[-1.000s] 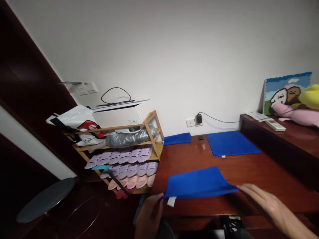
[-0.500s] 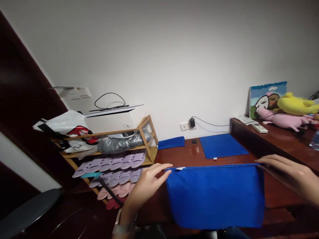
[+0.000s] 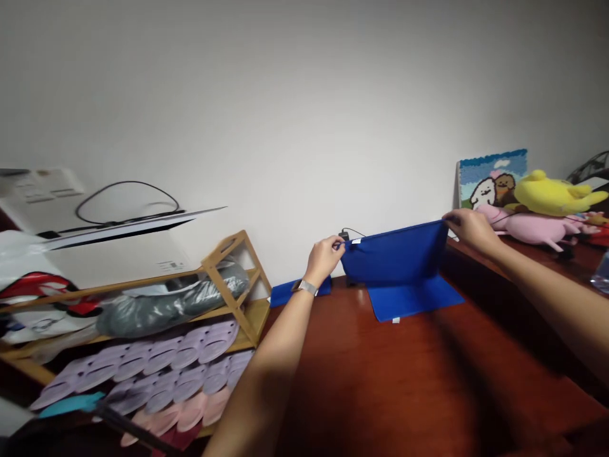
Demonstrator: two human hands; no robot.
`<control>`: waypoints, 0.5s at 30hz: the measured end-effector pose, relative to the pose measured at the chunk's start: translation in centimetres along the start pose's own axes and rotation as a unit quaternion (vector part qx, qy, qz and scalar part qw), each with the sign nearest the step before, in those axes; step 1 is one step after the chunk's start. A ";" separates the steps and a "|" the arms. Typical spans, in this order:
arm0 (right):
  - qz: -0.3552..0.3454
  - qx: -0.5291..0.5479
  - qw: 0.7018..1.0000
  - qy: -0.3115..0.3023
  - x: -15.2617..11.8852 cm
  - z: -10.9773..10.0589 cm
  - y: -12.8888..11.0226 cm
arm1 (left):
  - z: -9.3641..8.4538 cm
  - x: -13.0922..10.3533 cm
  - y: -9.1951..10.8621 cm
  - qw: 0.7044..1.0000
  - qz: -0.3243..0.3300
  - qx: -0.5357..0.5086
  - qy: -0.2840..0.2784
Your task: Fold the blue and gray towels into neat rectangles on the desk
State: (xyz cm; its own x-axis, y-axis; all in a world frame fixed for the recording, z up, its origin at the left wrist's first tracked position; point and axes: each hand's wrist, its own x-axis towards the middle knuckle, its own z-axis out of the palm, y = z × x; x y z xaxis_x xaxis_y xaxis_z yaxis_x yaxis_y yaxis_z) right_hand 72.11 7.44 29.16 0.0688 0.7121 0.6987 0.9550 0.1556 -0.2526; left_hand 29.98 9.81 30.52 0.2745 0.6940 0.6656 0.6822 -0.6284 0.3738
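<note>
A blue cloth [image 3: 397, 255] hangs between my two hands, held by its top edge. My left hand [image 3: 327, 257] pinches its left corner beside a white tag. The right corner is pinched by my right hand [image 3: 469, 230]. Behind and below it, a second blue cloth [image 3: 409, 299] lies flat on the dark red wooden table [image 3: 380, 374], its white tag at the front edge; the hanging cloth hides part of it. A folded blue cloth [image 3: 285, 293] lies at the table's back left, partly behind my left wrist.
At left stands a wooden rack [image 3: 238, 279] with several slippers [image 3: 188, 352], a wrapped grey bundle and a white box [image 3: 128, 257] on top. A raised surface at right bears plush toys [image 3: 537, 225] and a picture [image 3: 495, 181]. A black plug [image 3: 343, 235] is at the wall.
Both hands have carried the cloth forward, from the front of the table to above the flat cloth at the back. The camera view has shifted, and the rack appears larger.
</note>
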 end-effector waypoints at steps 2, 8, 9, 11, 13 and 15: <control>0.020 -0.009 1.000 0.009 0.1 1.1 1.9 | 2.6 0.0 -0.2 1.000 0.014 0.023 0.011; 0.106 -0.045 0.991 -0.062 -7.7 7.0 6.4 | 13.1 -6.6 -1.5 0.989 0.042 0.117 -0.080; 0.127 -0.054 0.986 -0.095 -9.9 8.3 6.8 | 14.8 -8.3 -1.6 0.986 0.042 0.126 -0.103; 0.174 -0.072 0.968 -0.166 -14.3 11.0 7.3 | 17.9 -11.8 -1.8 0.980 0.045 0.131 -0.142; 0.200 -0.081 0.954 -0.206 -18.5 13.3 7.4 | 20.1 -14.9 -2.0 0.976 0.042 0.133 -0.170; 0.201 -0.087 0.951 -0.216 -21.7 14.9 7.3 | 21.6 -17.2 -2.2 0.974 0.032 0.135 -0.181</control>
State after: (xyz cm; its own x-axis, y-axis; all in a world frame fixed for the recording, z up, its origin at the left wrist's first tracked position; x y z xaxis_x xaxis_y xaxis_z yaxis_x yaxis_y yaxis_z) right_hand 73.33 3.33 2.21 0.3496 0.9111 0.2184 0.9124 -0.2781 -0.3004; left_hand 38.35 6.87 4.31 0.5095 0.7658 0.3925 0.7957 -0.5929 0.1238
